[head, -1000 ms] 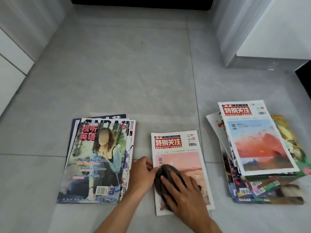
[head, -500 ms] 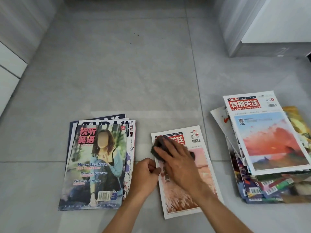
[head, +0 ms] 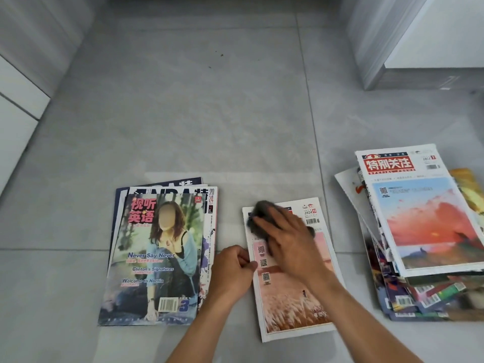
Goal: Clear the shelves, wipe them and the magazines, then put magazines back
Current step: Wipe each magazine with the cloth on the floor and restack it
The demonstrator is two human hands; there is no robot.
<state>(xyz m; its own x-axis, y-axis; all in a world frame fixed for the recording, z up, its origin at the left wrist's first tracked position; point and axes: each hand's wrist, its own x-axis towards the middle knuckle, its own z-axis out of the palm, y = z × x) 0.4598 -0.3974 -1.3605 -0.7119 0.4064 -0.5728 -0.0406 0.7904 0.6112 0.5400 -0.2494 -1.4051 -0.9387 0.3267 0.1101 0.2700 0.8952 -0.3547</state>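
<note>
Grey floor tiles [head: 183, 113] fill the view, with wide bare room from 10 to 1 o'clock between white cabinet fronts [head: 18, 100] at 9 and a cabinet corner [head: 379, 48] at 2. At centre-low lies the single magazine [head: 293, 297], its left edge pinned by the left hand [head: 230, 268], whose curled fingers pinch that edge. Above it the right hand [head: 290, 239] presses a dark cloth [head: 259, 218] onto the cover's top-left corner, fingers spread flat over the cloth. At 8 o'clock sits a short stack of 3 magazines [head: 157, 252], its right edge just beside the left hand. At 3 o'clock a taller, fanned pile [head: 424, 231] rests well apart, a strip of floor between it and the wiped cover.
</note>
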